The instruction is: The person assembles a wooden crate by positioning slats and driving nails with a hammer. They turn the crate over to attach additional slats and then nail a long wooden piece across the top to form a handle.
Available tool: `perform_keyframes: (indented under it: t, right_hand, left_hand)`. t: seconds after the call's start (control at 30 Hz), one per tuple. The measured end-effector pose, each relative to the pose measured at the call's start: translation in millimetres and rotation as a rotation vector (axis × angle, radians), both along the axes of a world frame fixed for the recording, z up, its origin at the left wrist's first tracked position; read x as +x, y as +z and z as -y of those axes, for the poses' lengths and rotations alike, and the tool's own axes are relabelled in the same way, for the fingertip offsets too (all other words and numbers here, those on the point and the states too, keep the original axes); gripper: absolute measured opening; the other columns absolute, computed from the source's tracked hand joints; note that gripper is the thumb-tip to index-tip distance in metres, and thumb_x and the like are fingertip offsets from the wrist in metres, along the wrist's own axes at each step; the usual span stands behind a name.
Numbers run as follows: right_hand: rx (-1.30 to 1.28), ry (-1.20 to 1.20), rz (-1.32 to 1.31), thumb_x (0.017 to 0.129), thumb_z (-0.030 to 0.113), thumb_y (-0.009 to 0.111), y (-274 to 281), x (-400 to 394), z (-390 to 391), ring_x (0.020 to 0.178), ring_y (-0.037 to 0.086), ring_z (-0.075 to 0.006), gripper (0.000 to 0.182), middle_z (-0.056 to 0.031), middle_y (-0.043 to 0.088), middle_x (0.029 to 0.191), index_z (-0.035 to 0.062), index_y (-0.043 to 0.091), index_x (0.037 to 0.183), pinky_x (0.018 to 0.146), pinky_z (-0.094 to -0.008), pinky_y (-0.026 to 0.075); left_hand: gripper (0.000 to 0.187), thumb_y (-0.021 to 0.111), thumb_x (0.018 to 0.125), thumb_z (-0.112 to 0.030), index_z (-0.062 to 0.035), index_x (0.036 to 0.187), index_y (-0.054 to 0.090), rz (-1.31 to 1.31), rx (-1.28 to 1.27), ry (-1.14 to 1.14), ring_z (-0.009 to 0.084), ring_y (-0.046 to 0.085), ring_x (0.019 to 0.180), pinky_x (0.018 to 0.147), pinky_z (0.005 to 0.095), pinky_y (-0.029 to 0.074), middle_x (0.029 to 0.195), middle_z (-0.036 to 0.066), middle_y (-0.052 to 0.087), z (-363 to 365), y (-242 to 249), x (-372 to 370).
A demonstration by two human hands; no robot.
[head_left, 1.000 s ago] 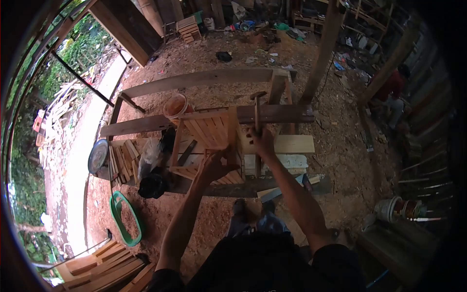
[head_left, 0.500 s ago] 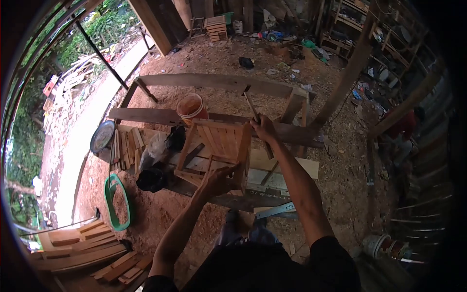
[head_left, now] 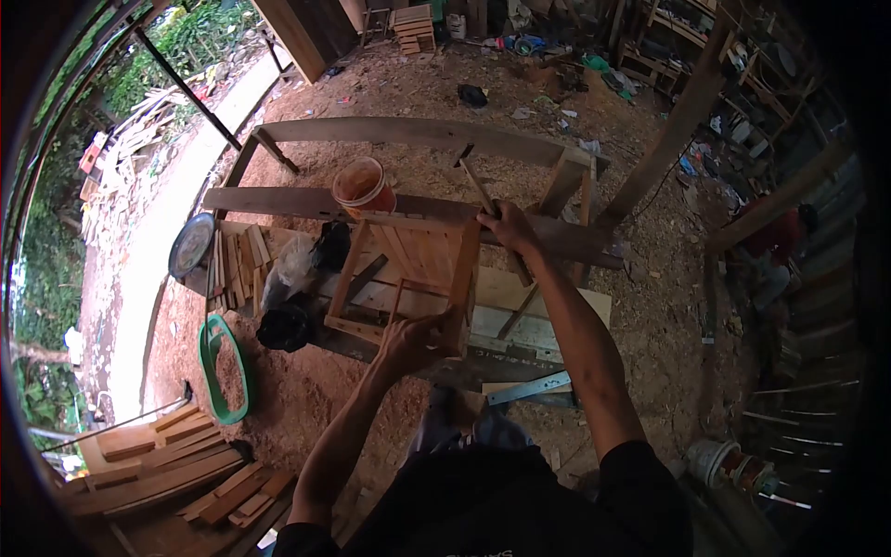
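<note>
Just beyond the left hand (head_left: 414, 345), the wooden frame (head_left: 464, 278) sits on the bench (head_left: 487, 367), slats on its far side; that hand touches the near edge by the right corner, and whether its fingers clamp the wood I cannot tell. Forward and to the right, apart from it, the right hand (head_left: 510, 229) is closed around the handle of a hammer (head_left: 480, 190), head pointing away past the knuckles; beyond the frame, left of the right hand, is a bucket (head_left: 364, 190); left of the left hand lie a black bag (head_left: 284, 327), a clear bag (head_left: 290, 274) and some strips (head_left: 239, 269), with a basin (head_left: 192, 244) farther out; below the right hand, nearer the body, is a metal blade (head_left: 529, 387).
</note>
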State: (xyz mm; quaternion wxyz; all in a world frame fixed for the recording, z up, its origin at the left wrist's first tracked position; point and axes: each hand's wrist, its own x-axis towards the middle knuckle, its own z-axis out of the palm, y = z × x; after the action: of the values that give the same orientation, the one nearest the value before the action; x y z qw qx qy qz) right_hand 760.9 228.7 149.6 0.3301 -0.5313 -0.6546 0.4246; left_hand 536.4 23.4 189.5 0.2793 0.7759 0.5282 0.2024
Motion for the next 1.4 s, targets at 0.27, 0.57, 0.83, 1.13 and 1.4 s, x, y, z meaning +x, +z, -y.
perform_keyframes:
  t: [0.27,0.57,0.83,1.13,1.4]
  right_hand:
    - [0.043,-0.033,-0.048,0.081,0.028,0.064,-7.7,-2.3,2.5,0.07,0.057,-0.0179,0.028,-0.0073,0.059,0.073,0.0002,0.059,0.083,0.068,-0.0343,0.044]
    - [-0.001,-0.021,-0.044,0.082,0.025,0.063,-1.5,0.8,4.8,0.071,0.06,-0.0199,0.025,-0.0098,0.061,0.076,0.0014,0.062,0.088,0.067,-0.0354,0.046]
    - [-0.008,-0.067,0.003,0.083,0.03,0.062,3.0,-1.4,6.2,0.068,0.058,-0.0189,0.029,-0.008,0.058,0.07,0.0008,0.06,0.085,0.064,-0.0354,0.044]
    - [0.154,-0.262,-0.099,0.086,0.026,0.06,34.2,-3.9,83.1,0.068,0.063,-0.0219,0.027,-0.011,0.06,0.069,-0.0002,0.061,0.093,0.061,-0.0359,0.048]
    - [0.014,-0.232,-0.14,0.083,0.024,0.066,32.7,-20.4,219.7,0.062,0.058,-0.0132,0.027,-0.006,0.061,0.075,0.0013,0.061,0.097,0.058,-0.0282,0.047]
  left_hand:
    - [0.077,0.083,0.057,-0.036,-0.0185,0.127,0.055,-0.009,-0.033,0.027,0.023,0.067,0.075,0.065,0.0346,0.052,0.083,0.009,0.069,-1.3,-2.1,-0.3]
    - [0.077,0.084,0.057,-0.035,-0.0183,0.126,0.055,-0.018,-0.012,0.014,0.0226,0.067,0.074,0.065,0.0351,0.052,0.09,0.009,0.067,-0.7,2.9,2.6]
    - [0.057,0.078,0.066,-0.035,-0.0119,0.115,0.062,-0.156,0.103,-0.101,0.0289,0.05,0.114,0.092,0.0407,0.043,0.129,0.009,0.049,-5.6,18.6,3.8]
    - [0.034,0.073,0.069,-0.014,-0.0062,0.101,0.066,-0.041,0.316,-0.324,0.0309,0.044,0.121,0.101,0.0444,0.037,0.124,0.011,0.053,-29.3,7.0,-7.9]
    - [0.029,0.073,0.066,-0.004,-0.004,0.094,0.065,0.233,0.278,-0.611,0.0306,0.058,0.103,0.095,0.0449,0.041,0.107,0.012,0.061,-53.4,-15.7,-11.1]
